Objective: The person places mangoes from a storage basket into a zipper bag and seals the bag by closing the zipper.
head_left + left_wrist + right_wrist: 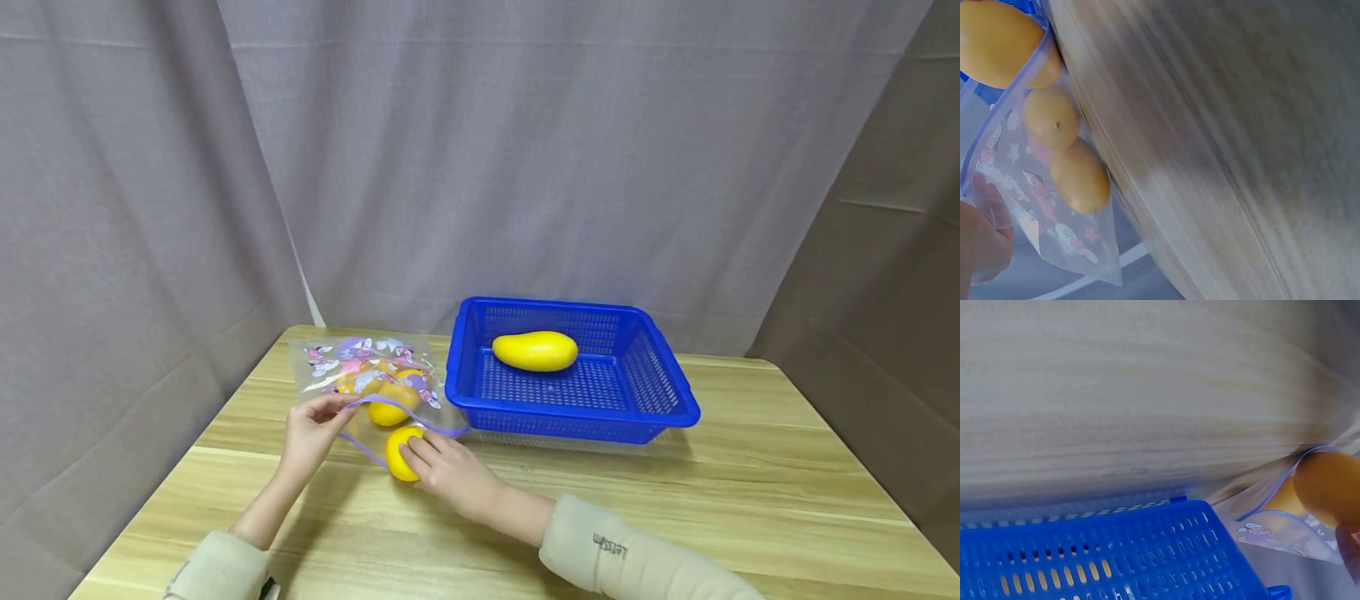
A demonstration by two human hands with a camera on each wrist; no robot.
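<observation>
Held yellow mango (397, 456): placed at the open mouth of the clear printed bag (322, 367), to the left of the blue basket (570, 414).
Right hand (456, 477): stretched in from the near right, back of the hand upward, fingers bent over the right side of the mango and grasping it.
Left hand (311, 429): raised at the near left of the bag, wrist bent, pinching the purple edge between thumb and fingers.
Inside the bag: more mangoes (384, 415), on the far side of the held one.
Inside the basket: a single mango (535, 351), lying toward the far left.
Left wrist view: two bagged mangoes seen more plainly, one with a brown stalk mark, one with a green spot at its tip.
Right wrist view: slotted basket wall seen close, with yellow visible through some slots.
Hidden or unclear: bagged mangoes partly covered by the print in the head view; right thumb out of sight there; both hands cut off in their own wrist views; lettering on the right sleeve (622, 550) hard to read.
Around: wooden table (712, 517) underneath, grey curtain (525, 167) at the far side.
</observation>
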